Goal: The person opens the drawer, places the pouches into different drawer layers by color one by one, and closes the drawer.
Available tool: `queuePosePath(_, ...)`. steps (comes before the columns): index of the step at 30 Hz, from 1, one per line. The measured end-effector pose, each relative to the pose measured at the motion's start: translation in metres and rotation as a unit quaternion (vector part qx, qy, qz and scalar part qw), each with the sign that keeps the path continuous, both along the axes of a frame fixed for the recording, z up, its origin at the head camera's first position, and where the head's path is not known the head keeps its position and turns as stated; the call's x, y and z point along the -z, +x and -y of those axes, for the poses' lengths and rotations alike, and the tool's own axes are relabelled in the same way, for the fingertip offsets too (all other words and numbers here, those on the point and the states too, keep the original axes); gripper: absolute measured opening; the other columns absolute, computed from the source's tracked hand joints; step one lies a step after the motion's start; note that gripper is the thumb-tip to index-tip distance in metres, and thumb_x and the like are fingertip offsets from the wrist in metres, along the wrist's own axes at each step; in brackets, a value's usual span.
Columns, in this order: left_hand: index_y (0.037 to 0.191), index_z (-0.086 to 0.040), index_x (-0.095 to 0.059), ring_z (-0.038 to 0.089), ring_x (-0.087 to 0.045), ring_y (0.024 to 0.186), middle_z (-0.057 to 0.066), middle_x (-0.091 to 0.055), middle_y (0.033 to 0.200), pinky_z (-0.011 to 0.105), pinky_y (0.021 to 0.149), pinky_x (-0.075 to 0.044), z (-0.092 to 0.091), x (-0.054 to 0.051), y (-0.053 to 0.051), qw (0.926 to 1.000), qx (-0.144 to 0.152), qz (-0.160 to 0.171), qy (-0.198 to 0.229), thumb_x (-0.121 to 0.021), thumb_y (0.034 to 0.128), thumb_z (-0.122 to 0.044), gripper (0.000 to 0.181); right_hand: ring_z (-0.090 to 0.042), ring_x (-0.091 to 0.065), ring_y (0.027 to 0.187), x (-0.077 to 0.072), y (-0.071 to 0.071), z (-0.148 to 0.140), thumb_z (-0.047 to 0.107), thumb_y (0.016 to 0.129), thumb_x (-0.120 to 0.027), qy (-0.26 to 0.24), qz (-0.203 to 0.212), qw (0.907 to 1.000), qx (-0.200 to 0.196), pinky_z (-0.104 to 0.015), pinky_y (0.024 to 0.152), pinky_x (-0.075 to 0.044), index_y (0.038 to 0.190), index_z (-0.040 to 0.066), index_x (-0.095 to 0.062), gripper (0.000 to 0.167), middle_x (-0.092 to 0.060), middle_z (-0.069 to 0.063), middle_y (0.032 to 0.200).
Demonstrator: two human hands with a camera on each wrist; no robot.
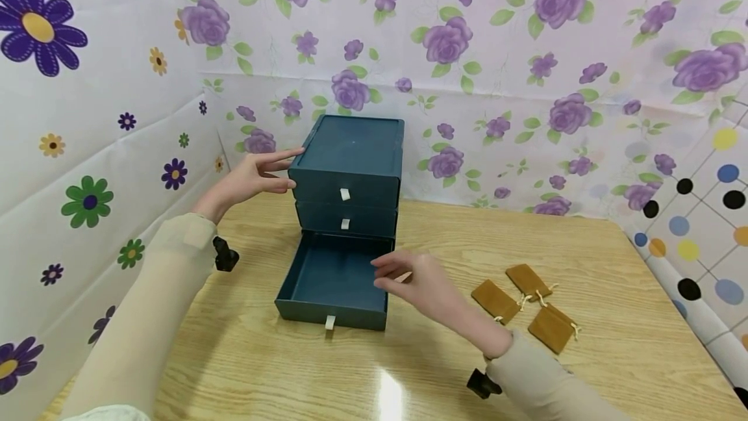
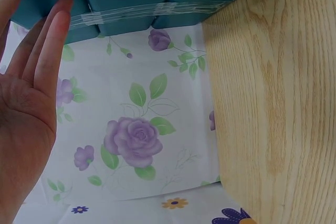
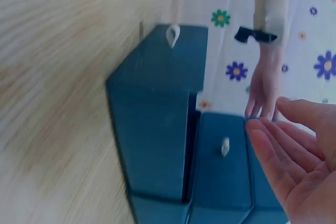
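Observation:
A dark blue cabinet (image 1: 350,148) of three stacked drawers stands toward the back of the table. Its bottom drawer (image 1: 333,271) is pulled out, and no contents show inside. My left hand (image 1: 248,177) touches the cabinet's upper left side with extended fingers. In the left wrist view, those fingers (image 2: 50,45) lie against the blue side. Over the right edge of the open drawer, my right hand (image 1: 421,284) hovers with bent fingers, holding nothing. The upper two drawers are closed, each with a white pull tab (image 1: 345,194).
Several small brown drawstring pouches, one pouch (image 1: 495,299) nearest my right hand, lie on the wooden table (image 1: 467,232) at the right. Flowered cloth (image 1: 444,102) hangs behind the cabinet and along the left. Clear tape (image 2: 157,10) runs across the cabinet's side.

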State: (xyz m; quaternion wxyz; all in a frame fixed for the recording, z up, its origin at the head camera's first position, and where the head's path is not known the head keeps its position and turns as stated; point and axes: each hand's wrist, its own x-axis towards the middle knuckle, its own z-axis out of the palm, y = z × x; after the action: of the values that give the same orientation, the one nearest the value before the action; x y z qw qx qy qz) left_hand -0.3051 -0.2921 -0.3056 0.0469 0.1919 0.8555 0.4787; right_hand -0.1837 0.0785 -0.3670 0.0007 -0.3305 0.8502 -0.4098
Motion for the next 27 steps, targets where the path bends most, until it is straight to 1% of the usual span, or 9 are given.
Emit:
queuePosePath(5, 0.152, -0.035, -0.038, 0.033, -0.048, 0.139, 0.015, -0.036, 0.159, 0.033, 0.095, -0.058, 0.000, 0.001, 0.000, 1.0000, 0.002, 0.002, 0.004, -0.066, 0.0960, -0.018, 0.065, -0.016, -0.074, 0.091, 0.003, -0.007, -0.025, 0.015, 0.091, -0.072, -0.013, -0.052, 0.9977, 0.042, -0.016, 0.067, -0.057, 0.119, 0.013, -0.071, 0.029, -0.074, -0.006, 0.116)
queuePosePath(7, 0.152, -0.034, -0.039, 0.034, -0.048, 0.139, 0.016, -0.036, 0.159, 0.033, 0.095, -0.058, 0.000, 0.000, 0.000, 1.0000, 0.002, 0.002, 0.004, -0.066, 0.0960, -0.018, 0.065, -0.017, -0.073, 0.093, 0.004, -0.010, -0.037, 0.014, 0.090, -0.073, -0.012, -0.067, 0.9959, 0.060, -0.017, 0.068, -0.058, 0.120, 0.013, -0.071, 0.031, -0.073, -0.005, 0.117)
queuePosePath(11, 0.152, -0.035, -0.038, 0.033, -0.048, 0.139, 0.016, -0.036, 0.159, 0.033, 0.094, -0.058, 0.000, 0.000, -0.001, 1.0000, 0.003, 0.003, 0.006, -0.065, 0.0962, -0.017, 0.065, -0.020, -0.071, 0.098, 0.009, -0.019, -0.060, 0.015, 0.089, -0.074, -0.003, -0.091, 0.9919, 0.088, -0.024, 0.073, -0.060, 0.123, 0.014, -0.069, 0.034, -0.073, -0.005, 0.118)
queuePosePath(16, 0.152, -0.035, -0.039, 0.032, -0.043, 0.143, 0.015, -0.036, 0.159, 0.032, 0.094, -0.058, -0.001, 0.000, -0.001, 1.0000, 0.001, 0.003, 0.005, -0.066, 0.0960, -0.018, 0.064, -0.023, -0.068, 0.105, 0.019, -0.028, -0.092, 0.016, 0.090, -0.072, 0.011, -0.091, 0.9887, 0.118, -0.037, 0.083, -0.060, 0.127, 0.016, -0.067, 0.037, -0.071, -0.007, 0.121)
queuePosePath(19, 0.152, -0.035, -0.039, 0.032, -0.041, 0.144, 0.015, -0.036, 0.159, 0.032, 0.093, -0.058, 0.000, 0.000, -0.001, 1.0000, 0.003, 0.001, 0.004, -0.066, 0.0960, -0.018, 0.064, -0.027, -0.066, 0.109, 0.028, -0.032, -0.111, 0.017, 0.092, -0.071, 0.024, -0.082, 0.9873, 0.134, -0.044, 0.087, -0.058, 0.129, 0.013, -0.065, 0.038, -0.069, -0.010, 0.123)
queuePosePath(23, 0.153, -0.034, -0.038, 0.033, -0.040, 0.145, 0.016, -0.035, 0.159, 0.031, 0.093, -0.058, 0.000, 0.001, -0.002, 1.0000, 0.007, 0.001, 0.004, -0.065, 0.0961, -0.019, 0.065, -0.029, -0.064, 0.111, 0.043, -0.039, -0.134, 0.021, 0.093, -0.069, 0.055, -0.072, 0.9842, 0.152, -0.047, 0.088, -0.057, 0.132, 0.011, -0.062, 0.041, -0.067, -0.012, 0.127)
queuePosePath(27, 0.152, -0.035, -0.039, 0.032, -0.039, 0.145, 0.016, -0.035, 0.159, 0.028, 0.092, -0.059, 0.002, 0.002, -0.003, 1.0000, 0.006, 0.003, 0.006, -0.066, 0.0959, -0.020, 0.064, -0.031, -0.063, 0.111, 0.056, -0.041, -0.155, 0.019, 0.094, -0.069, 0.073, -0.059, 0.9829, 0.159, -0.049, 0.088, -0.056, 0.134, 0.008, -0.060, 0.043, -0.064, -0.015, 0.129)
